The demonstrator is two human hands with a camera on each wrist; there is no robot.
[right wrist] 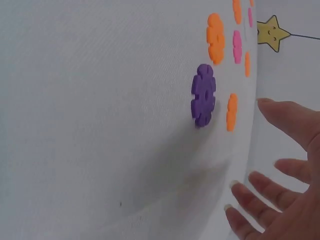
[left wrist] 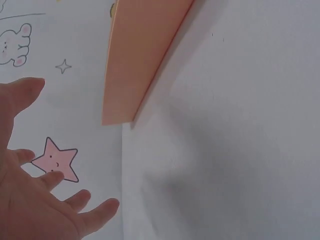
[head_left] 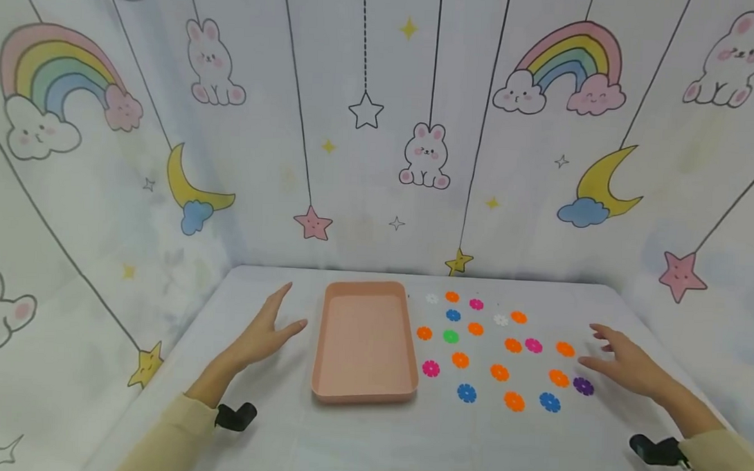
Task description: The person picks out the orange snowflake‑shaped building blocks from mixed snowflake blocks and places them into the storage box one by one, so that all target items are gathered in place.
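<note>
A shallow peach-coloured tray [head_left: 365,396] lies on the table left of the scattered pieces, with nothing in it. My left hand [head_left: 267,334] hovers to the left of the tray, thumb and fingers spread, holding nothing; the left wrist view shows the tray's side [left wrist: 137,60] beyond the hand [left wrist: 45,195]. At the far right my right hand [head_left: 625,362] hangs above the table with relaxed, spread fingers and nothing in them. Nearest to it are a purple flower-shaped disc [head_left: 584,386] and an orange flower-shaped disc [head_left: 565,349]. The right wrist view shows that purple disc [right wrist: 203,95] apart from the hand [right wrist: 285,190].
Several more notched flower-shaped discs lie flat and spread out right of the tray, among them a green disc [head_left: 451,336], a blue disc [head_left: 467,393], a pink disc [head_left: 431,368] and a white disc [head_left: 501,319]. A patterned curtain [head_left: 268,141] surrounds the white table [head_left: 370,443].
</note>
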